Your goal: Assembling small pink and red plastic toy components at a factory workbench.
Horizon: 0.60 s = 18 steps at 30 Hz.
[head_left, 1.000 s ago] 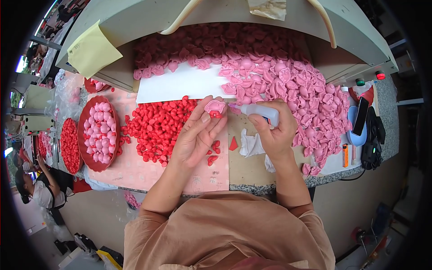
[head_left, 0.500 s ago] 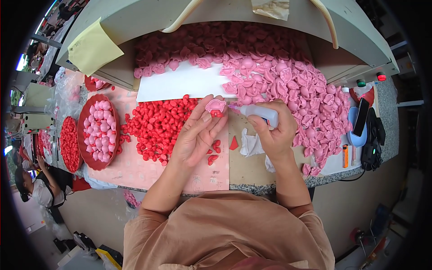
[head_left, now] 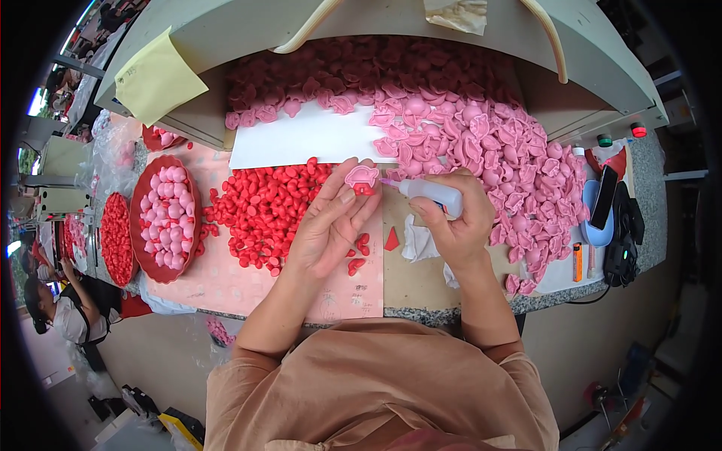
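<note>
Between its thumb and fingertips, my left hand (head_left: 322,222) holds a small pink moulded piece (head_left: 361,174) with a red part (head_left: 363,189) at its lower edge. My right hand (head_left: 468,222) is wrapped round a translucent squeeze bottle (head_left: 435,192), held almost level. The bottle's thin pinkish nozzle points left, close to the pink piece; whether the tip touches it I cannot tell. Beneath and left of my left hand lies a pile of small glossy red pieces (head_left: 267,214). Behind and beyond my right hand spreads a large heap of pink moulded pieces (head_left: 481,143).
At the left, a scalloped red tray (head_left: 141,255) holds pink-and-red pieces beside another container of red pieces (head_left: 116,233). A grey hood (head_left: 248,37) arches over the back. A phone (head_left: 603,195) rests in a blue holder (head_left: 594,234) at the right. White tissue (head_left: 420,242) lies near my right wrist.
The bottle and my right fingers have shifted very slightly, the nozzle staying beside the pink piece. My left hand keeps its hold in the same place.
</note>
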Motion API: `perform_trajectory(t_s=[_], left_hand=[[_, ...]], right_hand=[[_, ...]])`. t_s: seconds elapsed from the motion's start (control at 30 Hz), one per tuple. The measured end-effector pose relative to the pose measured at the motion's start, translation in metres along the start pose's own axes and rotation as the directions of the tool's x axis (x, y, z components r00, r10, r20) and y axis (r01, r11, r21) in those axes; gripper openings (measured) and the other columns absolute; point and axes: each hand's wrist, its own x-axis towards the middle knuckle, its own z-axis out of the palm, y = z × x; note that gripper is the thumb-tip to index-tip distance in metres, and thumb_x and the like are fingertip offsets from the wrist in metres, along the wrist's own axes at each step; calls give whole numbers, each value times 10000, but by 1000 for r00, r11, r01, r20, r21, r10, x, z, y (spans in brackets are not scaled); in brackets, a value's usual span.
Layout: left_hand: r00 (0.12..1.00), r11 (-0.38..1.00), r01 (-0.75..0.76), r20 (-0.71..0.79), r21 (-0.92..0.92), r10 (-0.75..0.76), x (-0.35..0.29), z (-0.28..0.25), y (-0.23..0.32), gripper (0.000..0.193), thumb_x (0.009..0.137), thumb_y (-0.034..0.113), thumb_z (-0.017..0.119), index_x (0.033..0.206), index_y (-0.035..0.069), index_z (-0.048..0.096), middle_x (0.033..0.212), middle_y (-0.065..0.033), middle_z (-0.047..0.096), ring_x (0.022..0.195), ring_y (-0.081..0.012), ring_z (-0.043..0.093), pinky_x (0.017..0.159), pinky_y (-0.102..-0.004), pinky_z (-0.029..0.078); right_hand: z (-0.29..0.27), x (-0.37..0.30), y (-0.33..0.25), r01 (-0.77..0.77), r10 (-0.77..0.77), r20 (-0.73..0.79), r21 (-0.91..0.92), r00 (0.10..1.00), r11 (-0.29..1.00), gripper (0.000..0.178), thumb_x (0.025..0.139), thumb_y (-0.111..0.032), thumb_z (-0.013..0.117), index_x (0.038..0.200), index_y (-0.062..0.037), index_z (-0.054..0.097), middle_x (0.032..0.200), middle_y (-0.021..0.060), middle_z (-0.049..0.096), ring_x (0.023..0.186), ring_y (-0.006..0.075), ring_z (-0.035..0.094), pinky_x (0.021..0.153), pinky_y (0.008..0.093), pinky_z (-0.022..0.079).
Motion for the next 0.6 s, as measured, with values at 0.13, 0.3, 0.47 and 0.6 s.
perform_trajectory(t_s=[0.13,0.3,0.47,0.6], left_hand=[[1000,1000,-2,-3,0,2,-1,0,0,464,898,-23,460,1347,43,359,1347,-125,419,1232,-247,433,1071,-366,339],[1000,1000,3,-9,1,-3,0,-1,0,464,898,-24,462,1345,45,362,1305,-113,461,1207,-230,459,1070,-363,341],[1000,1000,8,-23,21,-7,0,-1,1,465,897,-23,464,1345,51,364,1274,-97,490,1173,-199,488,1066,-359,347],[1000,1000,6,-19,30,-6,0,0,1,465,897,-21,466,1345,55,366,1264,-89,499,1153,-185,503,1067,-359,347]], right_hand=[[0,-1,-1,1,-1,2,-28,1000,1000,288,739,-161,750,899,-4,570,758,95,619,640,175,564,585,266,446],[1,0,0,28,-28,1,-19,1000,999,289,736,-162,752,895,-3,569,740,91,618,619,174,552,568,266,438],[1,0,-2,36,-35,8,-7,999,999,297,728,-165,757,894,-2,570,737,91,617,612,172,546,560,263,430],[2,1,-2,38,-38,13,6,999,999,297,723,-163,760,890,-5,572,727,87,615,609,170,542,558,261,426]])
